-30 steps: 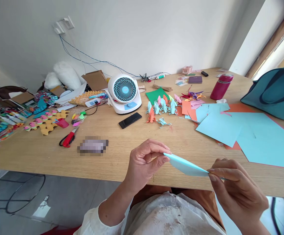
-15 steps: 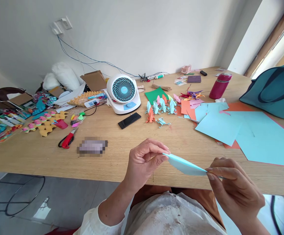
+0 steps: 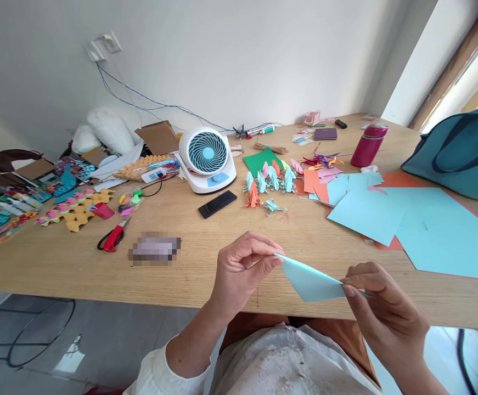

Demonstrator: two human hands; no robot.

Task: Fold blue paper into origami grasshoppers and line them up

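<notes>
A folded piece of light blue paper (image 3: 310, 281) is stretched between my hands above the table's front edge, its long crease on top and a pointed flap hanging below. My left hand (image 3: 245, 269) pinches its left tip between thumb and fingers. My right hand (image 3: 382, 310) is closed on the other end, thumb against forefinger, partly hiding that corner. Beyond my hands stand several folded paper figures (image 3: 272, 180) in light blue, orange and pink. One light blue figure (image 3: 272, 206) lies a little nearer to me.
Large light blue sheets (image 3: 448, 230) overlap orange paper at the right, beside a teal bag (image 3: 461, 156) and a magenta bottle (image 3: 369, 146). A white fan (image 3: 208, 159) stands behind a black phone (image 3: 218, 204). Red-handled scissors (image 3: 114, 237) and a blurred-out item (image 3: 155, 248) lie left.
The folded paper has turned so that more of its front face and lower point show. My right hand has shifted slightly left and up; my left hand stays nearly in place.
</notes>
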